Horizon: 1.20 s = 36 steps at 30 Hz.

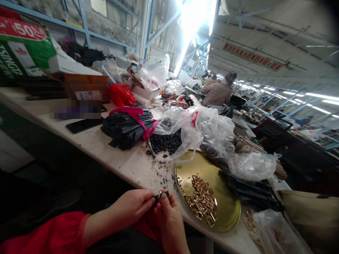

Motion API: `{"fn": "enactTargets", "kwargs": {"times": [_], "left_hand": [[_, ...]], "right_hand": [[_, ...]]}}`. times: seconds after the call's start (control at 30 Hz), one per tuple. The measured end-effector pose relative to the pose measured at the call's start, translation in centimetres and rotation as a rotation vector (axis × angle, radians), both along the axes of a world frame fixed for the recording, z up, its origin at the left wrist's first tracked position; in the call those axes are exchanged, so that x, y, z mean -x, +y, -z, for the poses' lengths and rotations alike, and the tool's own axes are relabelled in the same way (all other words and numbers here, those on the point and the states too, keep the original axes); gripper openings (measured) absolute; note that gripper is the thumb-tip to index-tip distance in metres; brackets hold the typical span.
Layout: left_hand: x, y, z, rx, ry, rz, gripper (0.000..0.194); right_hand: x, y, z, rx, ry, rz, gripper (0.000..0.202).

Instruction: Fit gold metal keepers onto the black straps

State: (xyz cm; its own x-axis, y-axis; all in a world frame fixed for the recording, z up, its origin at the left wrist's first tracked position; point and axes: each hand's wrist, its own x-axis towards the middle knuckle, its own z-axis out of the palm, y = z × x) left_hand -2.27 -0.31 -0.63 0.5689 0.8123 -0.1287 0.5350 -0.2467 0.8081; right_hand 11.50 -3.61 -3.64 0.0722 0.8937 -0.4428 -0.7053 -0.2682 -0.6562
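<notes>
In front of my lap, at the table's near edge, my left hand [139, 204] and my right hand [169, 213] meet with closed fingertips. Both pinch a short black strip [164, 193] with a small gold-coloured metal piece on it; the fingers cover part of it. Just right of the hands, a round gold-coloured tray [230, 208] carries a heap of small gold metal buckles [202, 201]. Beyond the hands, small black round parts [166, 143] spill from a clear plastic bag [189, 139]. A bundle of black strips [124, 128] is tied with a pink band [147, 128].
A dark phone-like slab [84, 124] rests on the pale table [127, 167]. Behind stand an open cardboard box [84, 86], a red plastic bag [122, 94] and a green carton [26, 49]. Clear bags [254, 165] crowd the right. Another person [218, 92] is farther off.
</notes>
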Motion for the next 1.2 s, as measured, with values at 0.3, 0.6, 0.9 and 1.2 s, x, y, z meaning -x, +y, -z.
{"fn": "enactTargets", "kwargs": {"times": [0.3, 0.6, 0.9, 1.2], "left_hand": [[-0.5, -0.3, 0.1, 0.507, -0.331, -0.087, 0.027], [-0.8, 0.1, 1.5, 0.657, -0.356, -0.143, 0.029], [0.3, 1.2, 1.0, 0.502, -0.269, -0.126, 0.027], [2.1, 5.6, 2.4, 0.385, -0.320, -0.195, 0.030]], "right_hand": [[0.4, -0.9, 0.5, -0.185, -0.314, -0.101, 0.026], [0.0, -1.0, 0.8, -0.297, -0.881, -0.020, 0.020], [-1.2, 0.9, 0.8, -0.271, -0.806, -0.311, 0.017], [-2.7, 11.2, -1.9, -0.485, -1.321, -0.534, 0.038]]}}
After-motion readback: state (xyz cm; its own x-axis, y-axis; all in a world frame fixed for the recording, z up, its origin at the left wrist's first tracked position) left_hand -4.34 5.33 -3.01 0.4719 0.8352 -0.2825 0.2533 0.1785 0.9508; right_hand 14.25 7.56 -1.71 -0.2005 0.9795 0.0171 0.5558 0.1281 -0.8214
